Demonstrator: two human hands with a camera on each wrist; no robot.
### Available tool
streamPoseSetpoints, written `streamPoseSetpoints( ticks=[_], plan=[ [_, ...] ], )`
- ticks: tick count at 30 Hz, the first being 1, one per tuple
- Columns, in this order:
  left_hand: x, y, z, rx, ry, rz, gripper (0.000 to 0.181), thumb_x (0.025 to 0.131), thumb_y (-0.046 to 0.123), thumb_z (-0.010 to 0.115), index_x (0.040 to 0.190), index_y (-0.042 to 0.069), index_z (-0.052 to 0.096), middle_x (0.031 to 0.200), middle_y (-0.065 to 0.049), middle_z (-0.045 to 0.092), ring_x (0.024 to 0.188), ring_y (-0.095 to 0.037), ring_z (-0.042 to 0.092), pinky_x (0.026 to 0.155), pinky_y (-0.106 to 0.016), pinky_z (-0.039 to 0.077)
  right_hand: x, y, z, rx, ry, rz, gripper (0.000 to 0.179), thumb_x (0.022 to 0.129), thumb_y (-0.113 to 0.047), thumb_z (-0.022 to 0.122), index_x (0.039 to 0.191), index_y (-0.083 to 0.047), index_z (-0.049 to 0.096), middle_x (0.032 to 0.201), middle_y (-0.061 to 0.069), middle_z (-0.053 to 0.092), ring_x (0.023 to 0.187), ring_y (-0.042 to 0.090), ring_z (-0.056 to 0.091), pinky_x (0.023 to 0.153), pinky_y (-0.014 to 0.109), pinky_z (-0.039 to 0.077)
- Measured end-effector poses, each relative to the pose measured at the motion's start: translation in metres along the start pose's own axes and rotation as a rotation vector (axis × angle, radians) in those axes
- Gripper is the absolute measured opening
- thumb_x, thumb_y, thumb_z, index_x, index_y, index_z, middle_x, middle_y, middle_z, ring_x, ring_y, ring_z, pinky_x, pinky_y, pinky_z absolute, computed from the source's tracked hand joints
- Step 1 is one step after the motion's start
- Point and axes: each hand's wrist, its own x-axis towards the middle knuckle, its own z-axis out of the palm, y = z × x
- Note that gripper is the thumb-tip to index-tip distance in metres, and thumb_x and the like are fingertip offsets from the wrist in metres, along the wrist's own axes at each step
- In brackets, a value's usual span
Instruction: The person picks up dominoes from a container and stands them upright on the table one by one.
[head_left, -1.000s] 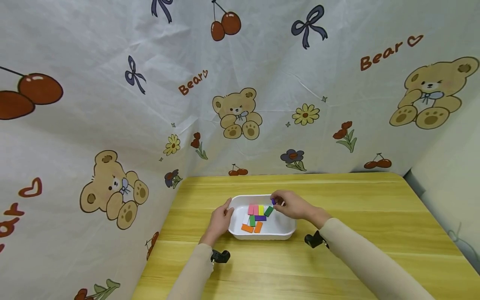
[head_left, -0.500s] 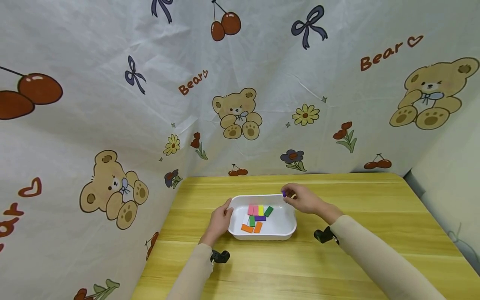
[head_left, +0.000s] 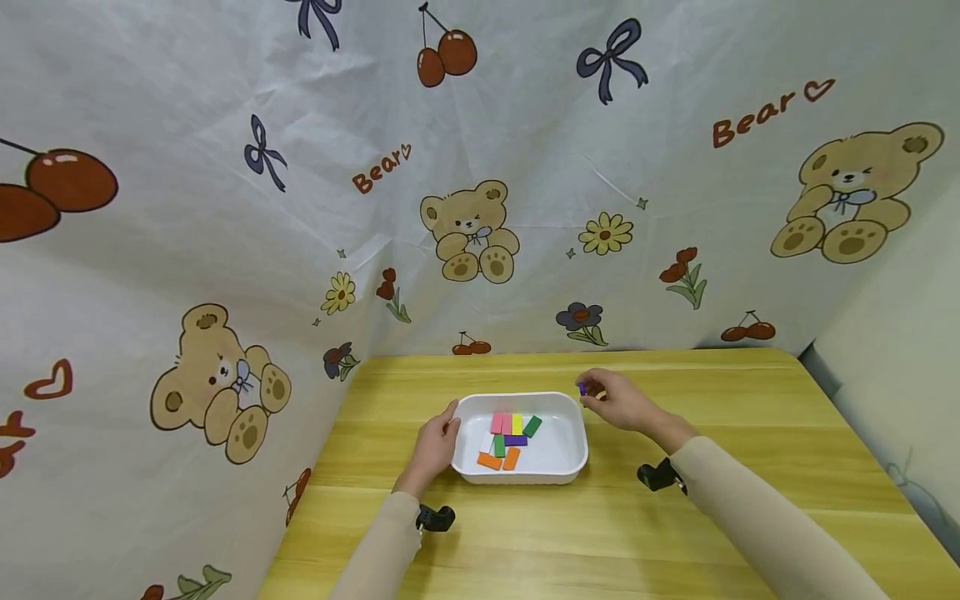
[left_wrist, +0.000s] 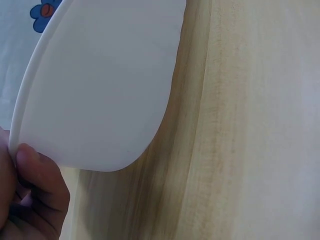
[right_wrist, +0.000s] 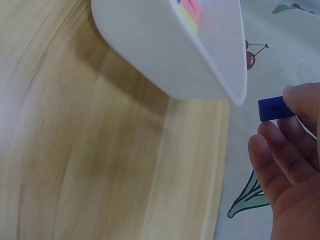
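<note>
Since a second ago the right hand [head_left: 618, 402] has moved from inside the tray [head_left: 555, 454] to just outside its far right corner, a purple block [right_wrist: 273, 108] pinched between thumb and fingers. That block is small, oblong and flat-sided, with crisp edges. The left hand [head_left: 435, 442] grips the tray's left rim as before, the other blocks [head_left: 515, 440] lying unchanged inside.

"Bear" is legible twice on the white cloth backdrop [head_left: 525, 158].
</note>
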Motion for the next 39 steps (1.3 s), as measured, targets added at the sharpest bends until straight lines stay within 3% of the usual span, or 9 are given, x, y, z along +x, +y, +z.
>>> streamPoseSetpoints(
  ticks=[4, 13, 19, 31, 39],
  plan=[
    [-0.002, -0.001, 0.0, -0.008, 0.0, 0.003, 0.048, 0.111, 0.022, 0.049, 0.157, 0.014, 0.044, 0.147, -0.019, 0.059, 0.12, -0.027, 0.061, 0.096, -0.043, 0.055, -0.004, 0.01, 0.003, 0.0, 0.01, 0.01, 0.021, 0.1, -0.008, 0.066, 0.119, 0.0, 0.065, 0.109, 0.011, 0.069, 0.101, 0.025, 0.066, 0.089, 0.045, 0.059],
    [-0.002, -0.002, 0.002, 0.001, -0.01, 0.017, 0.048, 0.111, 0.022, 0.048, 0.157, 0.01, 0.043, 0.134, -0.021, 0.065, 0.104, -0.024, 0.062, 0.083, -0.036, 0.055, -0.013, 0.031, 0.011, 0.007, 0.017, 0.046, 0.021, 0.099, -0.006, 0.066, 0.118, 0.001, 0.065, 0.11, 0.013, 0.068, 0.105, 0.033, 0.068, 0.093, 0.052, 0.058],
    [0.0, -0.002, 0.0, -0.008, -0.001, 0.024, 0.048, 0.111, 0.021, 0.049, 0.157, 0.01, 0.044, 0.124, -0.02, 0.067, 0.097, -0.022, 0.061, 0.077, -0.033, 0.054, -0.015, 0.042, 0.016, 0.03, 0.006, 0.122, 0.024, 0.099, -0.007, 0.067, 0.121, 0.002, 0.064, 0.113, 0.013, 0.069, 0.107, 0.032, 0.067, 0.093, 0.048, 0.058],
    [-0.001, -0.004, 0.002, -0.003, 0.01, 0.023, 0.047, 0.111, 0.022, 0.049, 0.157, 0.012, 0.045, 0.14, -0.022, 0.062, 0.117, -0.026, 0.063, 0.093, -0.042, 0.057, -0.022, 0.057, 0.031, 0.033, 0.012, 0.155, 0.021, 0.098, -0.004, 0.066, 0.119, 0.002, 0.064, 0.11, 0.013, 0.07, 0.105, 0.03, 0.068, 0.094, 0.047, 0.058],
    [0.0, -0.004, 0.002, 0.008, 0.017, 0.026, 0.048, 0.11, 0.022, 0.049, 0.157, 0.011, 0.045, 0.126, -0.02, 0.068, 0.096, -0.022, 0.06, 0.079, -0.034, 0.054, -0.024, 0.059, 0.039, 0.032, 0.014, 0.163, 0.022, 0.098, -0.005, 0.067, 0.118, 0.002, 0.065, 0.106, 0.011, 0.07, 0.101, 0.027, 0.067, 0.091, 0.045, 0.059]
  ],
)
